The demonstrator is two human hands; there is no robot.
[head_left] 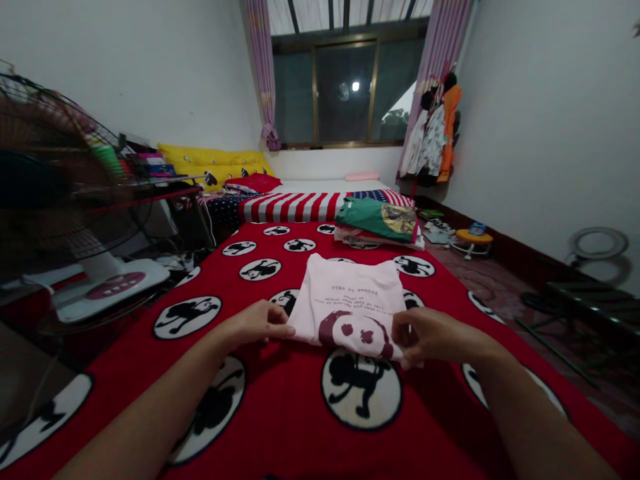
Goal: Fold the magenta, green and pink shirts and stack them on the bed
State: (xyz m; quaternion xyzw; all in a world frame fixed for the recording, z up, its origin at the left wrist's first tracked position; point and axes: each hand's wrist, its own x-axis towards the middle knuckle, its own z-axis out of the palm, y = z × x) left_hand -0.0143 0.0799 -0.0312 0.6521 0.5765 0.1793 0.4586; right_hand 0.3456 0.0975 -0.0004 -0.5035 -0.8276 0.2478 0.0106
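Observation:
A pale pink T-shirt (360,287) with a dark red panda print and small lettering lies folded into a rough rectangle on the red blanket (280,407). My left hand (260,321) pinches its near left corner between thumb and fingers. At the near right corner, my right hand (425,333) is closed on the cloth, fingers curled. The shirt's near edge sags slightly between the two hands. Beyond it rests a stack of folded clothes, with a green shirt (370,217) bearing a yellow picture on top.
A standing fan (100,287) is at the left, beside a cluttered table. A striped, starred cloth (295,207) covers the bed's far end, near a yellow cushion (215,163). On the right floor are an orange stool (474,237) and a dark bench (590,307). Clothes (433,140) hang by the window.

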